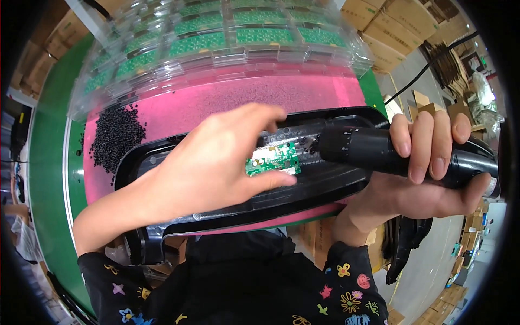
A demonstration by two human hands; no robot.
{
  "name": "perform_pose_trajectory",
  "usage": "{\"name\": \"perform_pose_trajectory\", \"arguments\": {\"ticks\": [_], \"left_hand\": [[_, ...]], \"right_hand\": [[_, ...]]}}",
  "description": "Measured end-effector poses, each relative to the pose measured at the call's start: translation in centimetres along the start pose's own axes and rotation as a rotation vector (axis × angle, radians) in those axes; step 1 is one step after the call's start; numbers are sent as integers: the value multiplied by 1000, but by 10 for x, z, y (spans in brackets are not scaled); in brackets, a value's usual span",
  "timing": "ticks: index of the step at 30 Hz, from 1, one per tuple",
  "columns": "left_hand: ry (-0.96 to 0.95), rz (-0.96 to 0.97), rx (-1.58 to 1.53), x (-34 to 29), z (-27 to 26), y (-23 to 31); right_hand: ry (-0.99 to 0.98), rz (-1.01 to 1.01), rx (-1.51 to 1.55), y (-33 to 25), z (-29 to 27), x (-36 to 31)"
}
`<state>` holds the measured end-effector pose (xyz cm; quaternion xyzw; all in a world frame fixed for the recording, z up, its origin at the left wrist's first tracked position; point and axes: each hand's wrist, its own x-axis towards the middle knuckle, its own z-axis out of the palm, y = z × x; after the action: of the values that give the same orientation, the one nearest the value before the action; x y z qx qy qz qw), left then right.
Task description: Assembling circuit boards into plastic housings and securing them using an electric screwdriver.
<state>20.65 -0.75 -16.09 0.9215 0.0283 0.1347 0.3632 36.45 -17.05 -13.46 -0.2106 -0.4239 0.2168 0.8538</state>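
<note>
A long black plastic housing [336, 184] lies across the pink mat, its hollow side facing up. Inside it sits a small green circuit board [273, 160], partly covered by my left hand [216, 157]. That hand reaches over the housing with thumb and fingers spread around the board; the thumb tip is beside the board's lower edge. Wrapped around a black cordless screwdriver [363, 147] is my right hand [428, 157]. The screwdriver lies nearly level, its front end toward the left, just right of the board. Its tip is too small and dark to make out clearly.
A heap of small black screws [116, 135] lies on the pink mat [233, 89] at the left. Behind are stacked clear plastic trays [216, 57] with several green circuit boards. Cardboard boxes [401, 27] stand at the back right. A dark cable [430, 65] hangs at the right.
</note>
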Motion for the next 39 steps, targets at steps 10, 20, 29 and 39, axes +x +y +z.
{"name": "perform_pose_trajectory", "arguments": {"ticks": [10, 20, 29, 39], "left_hand": [[-125, 43, 453, -13, 26, -13], [-112, 50, 410, -15, 27, -14], [-153, 23, 393, -15, 27, -15], [-158, 26, 419, -14, 26, -12]], "right_hand": [[-11, 8, -34, 3, -8, 6], [-34, 33, -26, 6, -8, 4], [-40, 64, -56, 5, -9, 3], [-257, 154, -164, 9, -17, 6]]}}
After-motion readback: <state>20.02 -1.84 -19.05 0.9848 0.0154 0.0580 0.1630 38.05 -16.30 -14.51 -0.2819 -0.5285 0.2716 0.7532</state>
